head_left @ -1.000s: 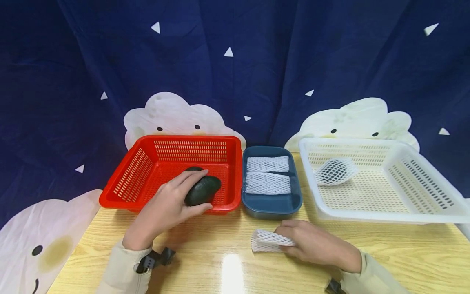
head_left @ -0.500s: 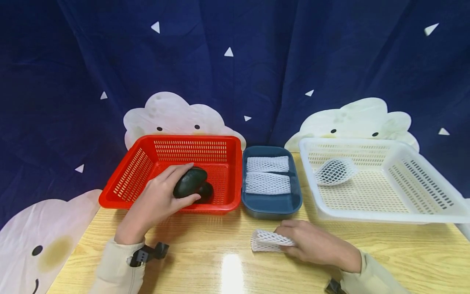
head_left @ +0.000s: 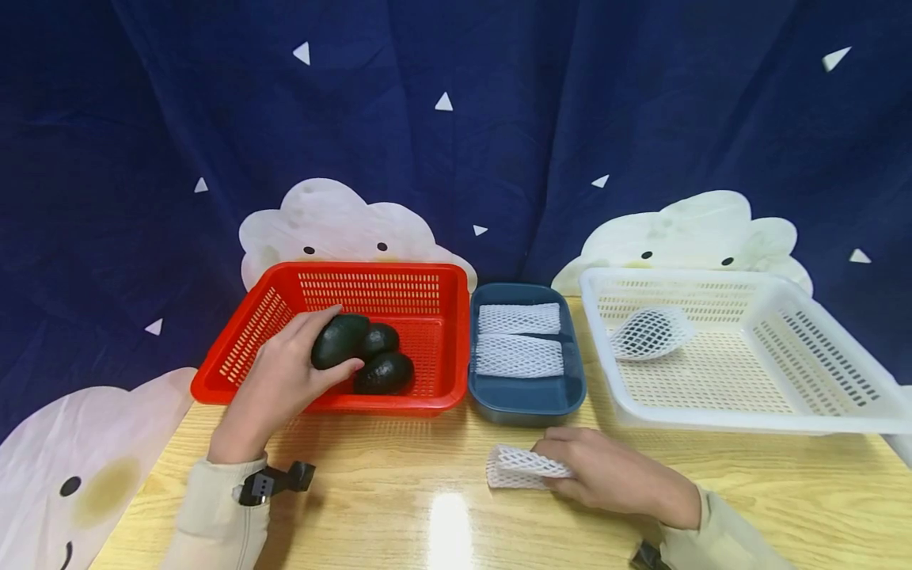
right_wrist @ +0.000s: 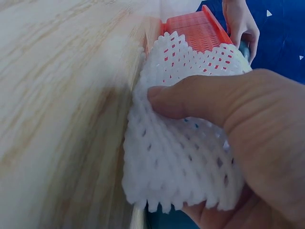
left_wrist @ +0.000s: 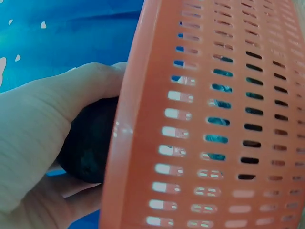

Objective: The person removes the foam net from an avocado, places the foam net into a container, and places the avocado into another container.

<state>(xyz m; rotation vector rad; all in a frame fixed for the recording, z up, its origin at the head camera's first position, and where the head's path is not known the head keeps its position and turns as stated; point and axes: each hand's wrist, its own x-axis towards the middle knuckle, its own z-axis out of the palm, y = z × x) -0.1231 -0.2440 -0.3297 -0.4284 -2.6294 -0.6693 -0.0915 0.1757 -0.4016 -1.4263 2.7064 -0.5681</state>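
My left hand grips a dark green avocado between thumb and fingers, inside the red basket. Two more avocados lie just right of it, one farther back and one nearer. In the left wrist view the basket wall covers part of the held avocado. Low over the table, my right hand pinches a white foam net sleeve; its thumb presses on the mesh in the right wrist view, and the sleeve's end gapes.
A blue tray between the baskets holds two flat foam net sleeves. At the right stands a white basket with a net-wrapped avocado at its left side. A dark blue curtain hangs behind the wooden table.
My left hand has moved left and slightly back with the avocado inside the red basket, uncovering the two other avocados. My right hand and its sleeve have stayed in place.
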